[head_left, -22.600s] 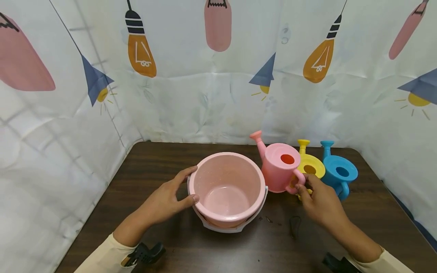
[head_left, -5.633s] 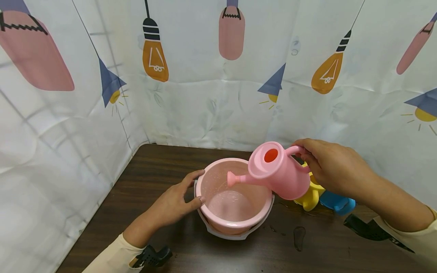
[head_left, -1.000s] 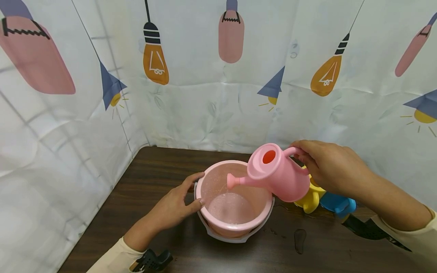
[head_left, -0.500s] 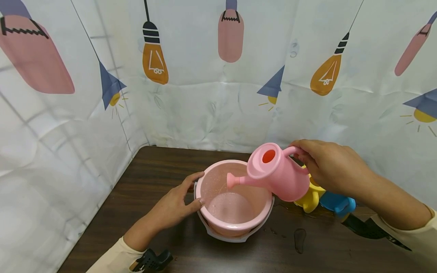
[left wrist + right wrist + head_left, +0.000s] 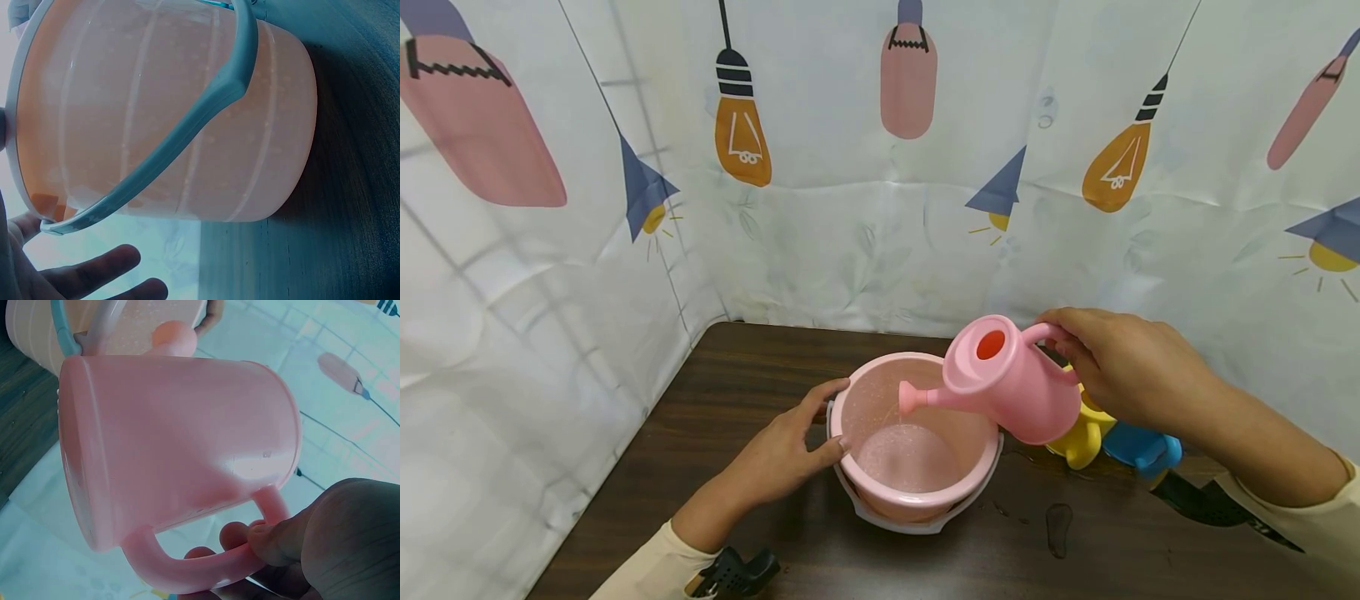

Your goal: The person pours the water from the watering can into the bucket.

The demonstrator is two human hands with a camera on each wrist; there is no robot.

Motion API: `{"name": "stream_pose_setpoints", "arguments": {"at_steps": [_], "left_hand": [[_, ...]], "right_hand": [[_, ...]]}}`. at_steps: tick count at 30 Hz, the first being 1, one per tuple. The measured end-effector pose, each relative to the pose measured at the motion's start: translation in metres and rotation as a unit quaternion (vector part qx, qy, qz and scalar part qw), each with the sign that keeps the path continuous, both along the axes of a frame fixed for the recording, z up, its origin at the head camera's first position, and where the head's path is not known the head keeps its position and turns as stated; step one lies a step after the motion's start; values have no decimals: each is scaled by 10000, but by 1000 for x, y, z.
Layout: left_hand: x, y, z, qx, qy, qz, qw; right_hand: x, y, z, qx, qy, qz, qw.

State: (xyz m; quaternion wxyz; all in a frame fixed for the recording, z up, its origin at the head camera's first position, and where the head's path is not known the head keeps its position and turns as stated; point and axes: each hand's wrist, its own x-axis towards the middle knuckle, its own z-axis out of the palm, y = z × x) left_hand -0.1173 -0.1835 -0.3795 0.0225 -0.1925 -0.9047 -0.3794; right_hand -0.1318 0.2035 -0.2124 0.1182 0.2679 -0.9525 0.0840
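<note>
My right hand (image 5: pixel 1123 358) grips the handle of a pink watering can (image 5: pixel 1015 383), which tilts left over a pale pink bucket (image 5: pixel 913 500). Its spout rose (image 5: pixel 912 397) hangs inside the bucket's rim, and thin streams of water fall from it. Shallow water (image 5: pixel 910 458) with bubbles lies on the bucket's floor. In the right wrist view my fingers curl round the can's handle (image 5: pixel 187 572). My left hand (image 5: pixel 778 450) touches the bucket's left rim with thumb and index finger. The left wrist view shows other fingers (image 5: pixel 94 272) spread straight, away from the bucket wall.
A yellow watering can (image 5: pixel 1084 433) and a blue one (image 5: pixel 1142 446) stand behind my right wrist, partly hidden. Small puddles (image 5: pixel 1059 529) wet the dark wooden table (image 5: pixel 760 358). The bucket's grey handle (image 5: pixel 175 150) hangs down its side. A printed curtain (image 5: pixel 850 233) closes off the back.
Since the oldest frame the pink can has been lifted by its handle from the table and tilted over the bucket. Water has collected in the bucket. Within the last second the hands hold still.
</note>
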Motion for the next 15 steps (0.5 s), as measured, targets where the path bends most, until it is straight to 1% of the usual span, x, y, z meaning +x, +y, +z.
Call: {"name": "stream_pose_setpoints", "arguments": {"at_steps": [7, 15], "left_hand": [[1, 0, 0, -4, -62, -7, 10000], [1, 0, 1, -23, -42, 23, 10000]], "right_hand": [[0, -1, 0, 17, 15, -7, 10000], [-1, -2, 0, 11, 16, 22, 10000]]}}
